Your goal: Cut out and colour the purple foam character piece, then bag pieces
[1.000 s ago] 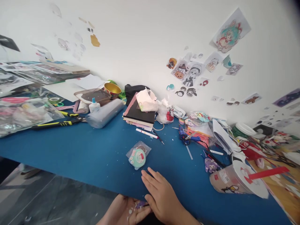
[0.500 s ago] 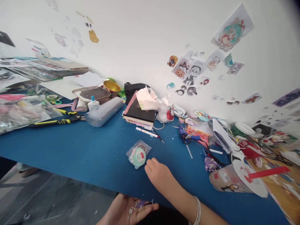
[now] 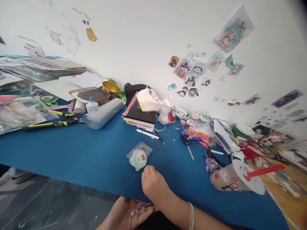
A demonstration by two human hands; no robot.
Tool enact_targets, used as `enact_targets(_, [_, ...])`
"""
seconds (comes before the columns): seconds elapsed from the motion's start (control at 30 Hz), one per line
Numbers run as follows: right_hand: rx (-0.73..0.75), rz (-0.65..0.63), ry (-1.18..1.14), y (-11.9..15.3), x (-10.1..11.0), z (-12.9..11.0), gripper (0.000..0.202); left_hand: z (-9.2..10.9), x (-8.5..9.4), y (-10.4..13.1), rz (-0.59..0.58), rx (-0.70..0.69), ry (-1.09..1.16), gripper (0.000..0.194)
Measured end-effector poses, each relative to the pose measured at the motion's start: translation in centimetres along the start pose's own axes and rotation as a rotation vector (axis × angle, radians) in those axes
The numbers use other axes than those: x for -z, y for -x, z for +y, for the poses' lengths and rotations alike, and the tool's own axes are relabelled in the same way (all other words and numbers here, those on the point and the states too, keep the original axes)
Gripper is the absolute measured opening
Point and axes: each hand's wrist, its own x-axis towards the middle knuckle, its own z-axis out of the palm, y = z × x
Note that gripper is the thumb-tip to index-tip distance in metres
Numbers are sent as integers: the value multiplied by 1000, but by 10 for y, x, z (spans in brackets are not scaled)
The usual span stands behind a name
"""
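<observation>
My left hand [image 3: 130,210] lies palm up just below the table's front edge, fingers stretched out. On its palm rest small white scraps [image 3: 132,213] and purple scraps [image 3: 142,205]. My right hand [image 3: 153,183] is low over the table edge, partly covering the left fingertips. Its fingers are curled together, and I cannot make out anything between them. Just beyond it on the blue table [image 3: 79,156] lies a round mint-green character piece [image 3: 139,159] with a pink-and-white face, on a clear plastic bag [image 3: 147,150].
A drink cup [image 3: 227,179] with a red straw stands at right, near a blue tool [image 3: 192,139] with a black cord. Farther back are pens [image 3: 147,134] and stacked books [image 3: 141,115]. Yellow-black pliers [image 3: 52,124] and a glue bottle [image 3: 91,104] lie left.
My right hand has shifted left and toward the table edge, now overlapping the left fingertips. The whole view has shifted slightly; the mint-green piece stays put on the table.
</observation>
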Motion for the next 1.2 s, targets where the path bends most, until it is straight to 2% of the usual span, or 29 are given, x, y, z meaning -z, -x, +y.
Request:
enact_targets(0.1, [-77,10,40,-7,-6,-8,22,-1,2,1,-22,-10,-6,57])
enact_targets(0.2, [-144,13,-6,-14,-13,-3,22,1,-4,4,-24,31,-45,55])
enact_targets(0.3, [-210,10,-190,-14,-12,14,24,3,-15,7,108,18,-65,61])
enact_targets(0.37, [-268,17,-426,-9,-8,27,21,4,-23,8,247,-8,-78,65])
enact_targets(0.43, [-310,24,-662,-5,-4,36,16,4,-28,9,330,-25,-83,68])
enact_targets(0.53, [-324,28,-821,-2,-3,38,18,4,-25,9,305,-9,-60,73])
enact_targets(0.7, [-305,-12,-720,-3,-11,28,22,2,-15,8,213,23,24,79])
enact_targets(0.87, [-301,-12,-665,-2,-14,25,21,3,-24,7,302,-9,-27,72])
enact_targets(1.0, [-350,18,-730,-1,-14,25,23,4,-25,6,265,6,-26,71])
enact_targets(1.2, [-400,57,-752,1,-19,20,23,2,-16,4,231,19,-24,56])
